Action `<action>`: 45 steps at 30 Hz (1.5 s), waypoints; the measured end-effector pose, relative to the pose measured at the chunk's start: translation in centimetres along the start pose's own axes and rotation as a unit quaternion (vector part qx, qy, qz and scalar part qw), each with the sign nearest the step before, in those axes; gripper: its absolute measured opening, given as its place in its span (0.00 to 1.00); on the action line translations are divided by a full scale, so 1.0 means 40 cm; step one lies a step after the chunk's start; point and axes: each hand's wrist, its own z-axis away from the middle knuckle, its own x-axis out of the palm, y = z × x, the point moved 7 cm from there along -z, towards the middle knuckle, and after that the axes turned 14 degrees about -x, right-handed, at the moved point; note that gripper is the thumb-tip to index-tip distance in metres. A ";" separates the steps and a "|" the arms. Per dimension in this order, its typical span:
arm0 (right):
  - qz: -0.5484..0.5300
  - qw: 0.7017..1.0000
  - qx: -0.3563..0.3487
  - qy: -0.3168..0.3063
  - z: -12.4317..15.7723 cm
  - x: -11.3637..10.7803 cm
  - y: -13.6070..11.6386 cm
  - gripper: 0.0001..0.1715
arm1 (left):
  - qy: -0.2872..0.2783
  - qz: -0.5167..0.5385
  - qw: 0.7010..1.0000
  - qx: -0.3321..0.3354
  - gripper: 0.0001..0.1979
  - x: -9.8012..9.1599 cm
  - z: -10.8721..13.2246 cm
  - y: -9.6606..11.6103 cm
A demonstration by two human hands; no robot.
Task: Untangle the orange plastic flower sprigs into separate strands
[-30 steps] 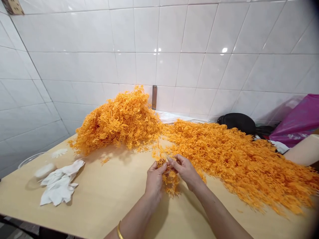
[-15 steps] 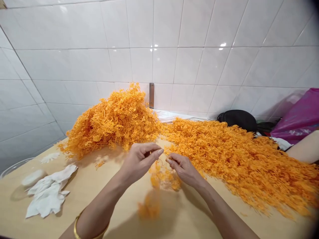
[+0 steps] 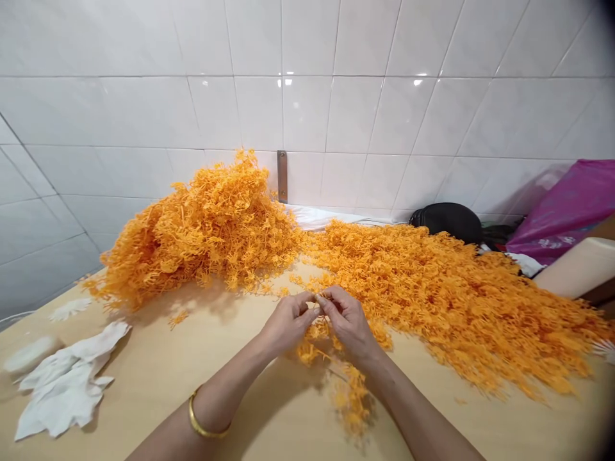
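Note:
At the middle of the table my left hand and my right hand meet with their fingertips pinched together. Between them is the thin stem end of an orange artificial flower sprig, its frilly florets dangling below toward the table. The exact spot where the fingers grip is mostly hidden. A large mound of similar orange sprigs rises beyond my left hand. Past my right hand, a wide heap of orange sprigs spreads to the right.
On the left lie a crumpled white cloth, a white rounded object and a white daisy-like piece. A loose orange bit rests nearby. Behind the right heap are a black case and a purple bag, against the tiled wall.
My hands have come together; before, they were slightly apart. The dangling sprig has swung to the right, below my right hand. The view has shifted a little to the right.

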 end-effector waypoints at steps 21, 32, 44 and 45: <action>0.005 0.979 0.163 0.125 0.002 -0.141 0.082 0.20 | -0.027 0.197 0.979 -0.032 0.10 -0.032 -0.006 -0.015; -0.010 0.996 0.069 -0.060 -0.001 -0.032 0.036 0.09 | -0.011 0.200 0.977 -0.068 0.10 -0.011 -0.006 -0.040; 0.057 0.997 0.049 -0.007 0.017 0.015 0.014 0.12 | -0.003 0.120 0.992 -0.041 0.10 0.043 -0.026 -0.055; 0.065 0.996 0.059 0.014 0.015 0.005 0.024 0.13 | -0.003 0.114 0.993 -0.038 0.11 0.041 -0.024 -0.052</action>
